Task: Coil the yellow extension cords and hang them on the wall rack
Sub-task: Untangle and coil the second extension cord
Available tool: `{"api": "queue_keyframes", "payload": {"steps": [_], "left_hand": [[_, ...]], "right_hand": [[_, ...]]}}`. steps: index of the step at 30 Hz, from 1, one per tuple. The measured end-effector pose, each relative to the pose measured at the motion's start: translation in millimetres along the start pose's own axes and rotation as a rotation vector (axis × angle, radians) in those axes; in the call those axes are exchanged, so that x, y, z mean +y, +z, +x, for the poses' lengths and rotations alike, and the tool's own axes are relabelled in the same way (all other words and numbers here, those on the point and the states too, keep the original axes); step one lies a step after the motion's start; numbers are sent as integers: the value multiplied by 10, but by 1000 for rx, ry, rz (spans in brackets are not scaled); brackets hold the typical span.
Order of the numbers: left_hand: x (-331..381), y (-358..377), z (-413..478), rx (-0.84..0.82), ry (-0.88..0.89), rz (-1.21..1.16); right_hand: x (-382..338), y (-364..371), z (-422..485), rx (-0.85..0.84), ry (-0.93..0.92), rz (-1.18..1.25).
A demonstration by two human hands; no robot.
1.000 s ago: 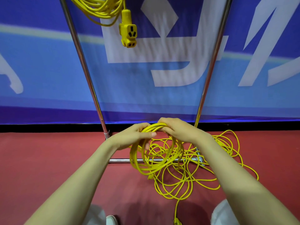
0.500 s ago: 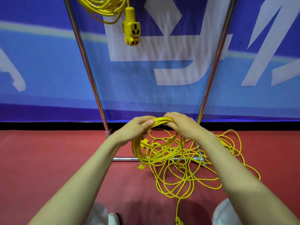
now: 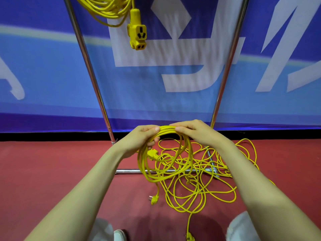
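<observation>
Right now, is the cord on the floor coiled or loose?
Loose: the floor cord sprawls in tangled loops, unlike the neat coil that the left hand and right hand grip.

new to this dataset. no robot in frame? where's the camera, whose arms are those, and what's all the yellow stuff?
There is no robot here. A person works with bare hands, and the only camera is worn on their head, looking forward and down, so the arms enter from the bottom edge. The left hand and right hand both grip the top of a coil of yellow cord. Its plug hangs down towards the red floor. Behind the coil, a loose tangle of cord lies on the floor, across the rack's bottom bar. Another coiled cord hangs at the top, with its socket end dangling in front of a blue banner.
</observation>
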State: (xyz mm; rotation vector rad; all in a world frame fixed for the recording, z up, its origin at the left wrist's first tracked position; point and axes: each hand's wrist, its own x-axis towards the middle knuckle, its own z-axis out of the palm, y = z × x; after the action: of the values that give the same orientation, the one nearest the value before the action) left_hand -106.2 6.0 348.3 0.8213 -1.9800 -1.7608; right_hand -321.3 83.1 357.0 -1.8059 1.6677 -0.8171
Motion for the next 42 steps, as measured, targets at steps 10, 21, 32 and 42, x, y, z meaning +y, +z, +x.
{"api": "queue_keyframes", "payload": {"steps": [10, 21, 32, 42], "left_hand": [[-63, -21, 7, -70, -100, 26], [-41, -29, -39, -141, -183, 60], [-20, -95, -43, -97, -35, -22], [117, -145, -93, -78, -82, -468]], "right_hand": [[-20, 114, 63, 153, -122, -289], [-220, 78, 134, 365, -17, 306], [-40, 11, 103, 368, 69, 184], [82, 108, 48, 50, 52, -10]]}}
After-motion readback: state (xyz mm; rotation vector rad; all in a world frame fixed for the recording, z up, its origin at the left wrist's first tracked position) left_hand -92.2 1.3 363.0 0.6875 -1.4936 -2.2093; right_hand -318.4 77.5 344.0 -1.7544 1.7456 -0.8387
